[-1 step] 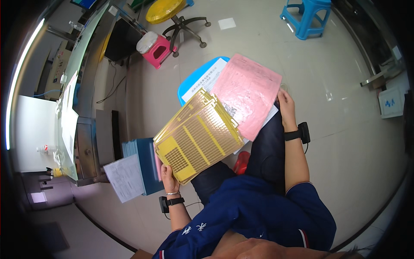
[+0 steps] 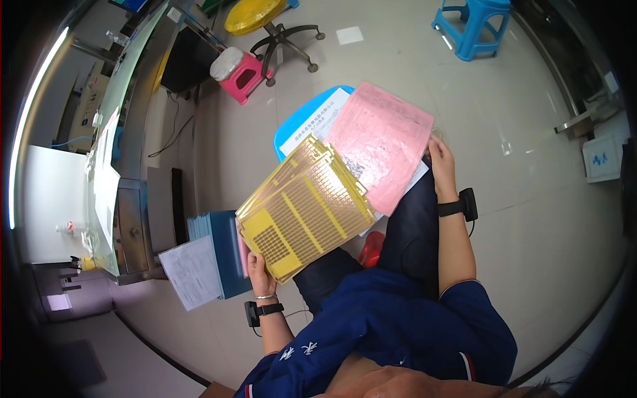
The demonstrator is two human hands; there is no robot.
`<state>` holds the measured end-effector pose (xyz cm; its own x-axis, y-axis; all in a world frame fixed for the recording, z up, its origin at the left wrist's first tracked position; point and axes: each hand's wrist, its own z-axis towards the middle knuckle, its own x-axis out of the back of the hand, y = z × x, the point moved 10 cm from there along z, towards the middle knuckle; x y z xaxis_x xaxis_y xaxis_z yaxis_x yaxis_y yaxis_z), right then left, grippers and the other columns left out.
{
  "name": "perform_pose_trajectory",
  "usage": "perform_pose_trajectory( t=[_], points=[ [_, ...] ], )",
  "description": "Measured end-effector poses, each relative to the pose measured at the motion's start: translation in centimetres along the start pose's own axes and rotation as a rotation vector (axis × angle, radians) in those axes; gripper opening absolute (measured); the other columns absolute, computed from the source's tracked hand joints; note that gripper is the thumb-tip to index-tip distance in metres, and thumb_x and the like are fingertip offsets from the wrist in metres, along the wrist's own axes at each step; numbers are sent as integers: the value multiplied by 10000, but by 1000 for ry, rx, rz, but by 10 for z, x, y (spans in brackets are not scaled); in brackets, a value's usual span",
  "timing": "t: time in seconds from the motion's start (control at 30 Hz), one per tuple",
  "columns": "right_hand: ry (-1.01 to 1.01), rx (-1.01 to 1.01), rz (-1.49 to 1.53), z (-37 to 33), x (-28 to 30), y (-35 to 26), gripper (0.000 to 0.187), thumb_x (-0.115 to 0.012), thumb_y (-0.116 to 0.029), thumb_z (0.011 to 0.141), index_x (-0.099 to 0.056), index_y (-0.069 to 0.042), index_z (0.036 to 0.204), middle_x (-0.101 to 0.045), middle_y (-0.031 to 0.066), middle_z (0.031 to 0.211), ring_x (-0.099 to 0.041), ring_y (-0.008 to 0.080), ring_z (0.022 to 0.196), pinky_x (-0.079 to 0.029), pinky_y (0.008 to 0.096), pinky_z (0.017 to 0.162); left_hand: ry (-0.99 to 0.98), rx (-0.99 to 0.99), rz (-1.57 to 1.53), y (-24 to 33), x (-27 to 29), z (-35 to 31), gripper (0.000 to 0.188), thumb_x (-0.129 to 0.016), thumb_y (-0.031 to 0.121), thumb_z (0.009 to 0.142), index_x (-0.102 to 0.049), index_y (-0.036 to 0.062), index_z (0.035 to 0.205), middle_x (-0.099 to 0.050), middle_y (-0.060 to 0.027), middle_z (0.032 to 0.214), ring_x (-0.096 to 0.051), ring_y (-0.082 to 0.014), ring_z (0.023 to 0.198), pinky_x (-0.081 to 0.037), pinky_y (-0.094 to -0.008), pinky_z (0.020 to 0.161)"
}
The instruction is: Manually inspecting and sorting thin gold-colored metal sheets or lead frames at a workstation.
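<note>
A stack of yellow patterned sheets (image 2: 312,212), seemingly thin film, slants across my lap. At its lower left corner, my left hand (image 2: 261,273) is closed on the edge. A pink sheet with a glossy clear cover (image 2: 381,142) lies beyond and to the right, partly beneath the yellow stack. My right hand (image 2: 442,162) is closed at the pink sheet's right edge; its fingertips are partly hidden. White printed paper (image 2: 312,123) shows under both, on a blue stool seat (image 2: 285,136).
Left of my left hand are a dark teal folder (image 2: 229,255) and a printed sheet (image 2: 190,275). A glass-topped bench (image 2: 133,73) runs along the left. Beyond stand a pink stool (image 2: 242,79), a yellow wheeled stool (image 2: 255,16) and another blue stool (image 2: 474,26).
</note>
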<state>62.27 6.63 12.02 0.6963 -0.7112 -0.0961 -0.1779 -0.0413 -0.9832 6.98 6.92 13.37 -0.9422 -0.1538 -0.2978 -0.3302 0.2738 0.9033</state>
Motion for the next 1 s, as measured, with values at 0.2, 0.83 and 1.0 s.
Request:
perform_pose_trajectory(
  t=[0.2,0.83,1.0],
  points=[
    [54,42,-18,-15,13,-11,327,-478,-143,935,-480,-12,1235,-594,99,1050,-566,138,882,-447,261,819,56,-15,34,4,-2,-3,154,-465,166,948,-489,28,1011,-590,-69,1005,-571,-136,884,-471,-279,805],
    [-78,-201,290,0,-22,-16,517,-478,-69,911,-261,-11,1377,-455,161,1294,-496,182,1115,-387,287,948,71,31,-58,2,-10,-7,180,-426,166,958,-512,26,1033,-595,-73,1033,-577,-144,919,-471,-274,799],
    [-116,121,303,14,-24,-50,495,-447,14,886,-309,6,1361,-424,154,1316,-496,168,1104,-384,269,945,81,4,-40,9,-20,-11,183,-422,167,959,-512,29,1037,-595,-68,1024,-576,-145,912,-470,-279,804]
  ],
)
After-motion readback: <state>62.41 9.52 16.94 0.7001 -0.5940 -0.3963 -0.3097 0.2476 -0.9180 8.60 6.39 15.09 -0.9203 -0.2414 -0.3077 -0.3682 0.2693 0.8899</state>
